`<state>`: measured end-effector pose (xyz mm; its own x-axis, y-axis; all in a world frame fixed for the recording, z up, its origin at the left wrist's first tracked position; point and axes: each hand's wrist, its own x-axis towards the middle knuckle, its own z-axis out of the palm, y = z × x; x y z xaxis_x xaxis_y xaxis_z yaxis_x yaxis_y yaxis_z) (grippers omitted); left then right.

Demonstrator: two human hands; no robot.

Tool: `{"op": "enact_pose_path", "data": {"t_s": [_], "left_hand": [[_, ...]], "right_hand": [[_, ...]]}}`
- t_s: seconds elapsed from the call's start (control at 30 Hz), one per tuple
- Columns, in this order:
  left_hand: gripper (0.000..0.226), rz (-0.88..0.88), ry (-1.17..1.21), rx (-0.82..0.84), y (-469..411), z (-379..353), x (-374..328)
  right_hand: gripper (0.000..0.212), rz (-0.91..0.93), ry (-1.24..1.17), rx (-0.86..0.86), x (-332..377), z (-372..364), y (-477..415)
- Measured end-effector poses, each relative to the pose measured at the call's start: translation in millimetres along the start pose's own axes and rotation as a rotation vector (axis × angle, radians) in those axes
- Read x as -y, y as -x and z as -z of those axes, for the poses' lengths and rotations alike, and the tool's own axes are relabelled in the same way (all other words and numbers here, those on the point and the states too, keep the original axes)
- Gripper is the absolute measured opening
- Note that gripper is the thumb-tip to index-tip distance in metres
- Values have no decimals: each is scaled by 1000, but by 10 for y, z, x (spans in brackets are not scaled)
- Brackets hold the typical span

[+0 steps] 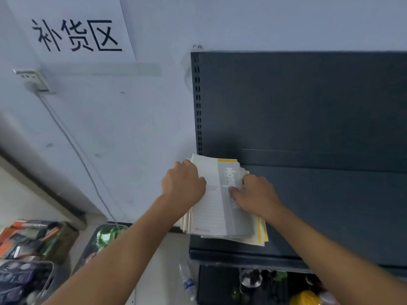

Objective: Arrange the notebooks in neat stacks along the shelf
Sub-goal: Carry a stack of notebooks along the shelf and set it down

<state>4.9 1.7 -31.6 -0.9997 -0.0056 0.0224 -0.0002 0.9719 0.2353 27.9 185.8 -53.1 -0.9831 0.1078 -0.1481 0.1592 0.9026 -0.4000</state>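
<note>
We're pressing both hands, left hand [184, 183] and right hand [256, 195], flat on a skewed white-grey-yellow notebook stack [222, 208] sitting at the shelf [330, 205] left end.

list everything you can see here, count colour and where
notebooks: one uneven stack, exact count unclear, white and grey covers with yellow edges, left end of the shelf
shelf: one, dark grey, right half of view, against the wall
paper sign: one, white with black characters, on the wall upper left
wall socket: one, white, left wall, with a cable hanging down
plastic bottle: one, clear, on the floor below the shelf
packaged goods: several, orange and dark, lower left
left hand: on the stack's left edge
right hand: on the stack's right side
</note>
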Motion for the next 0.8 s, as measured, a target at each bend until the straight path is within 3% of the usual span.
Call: {"op": "enact_pose_path", "data": {"t_s": [0.27,0.6,0.8], "left_hand": [[31,32,41,47,-17,41,133],[22,74,94,50,29,156,225],[22,161,302,167,42,227,206]], "right_hand": [[44,84,191,-98,188,-103,238],[49,185,214,-151,139,-252,248],[40,131,12,-132,134,-302,239]]}}
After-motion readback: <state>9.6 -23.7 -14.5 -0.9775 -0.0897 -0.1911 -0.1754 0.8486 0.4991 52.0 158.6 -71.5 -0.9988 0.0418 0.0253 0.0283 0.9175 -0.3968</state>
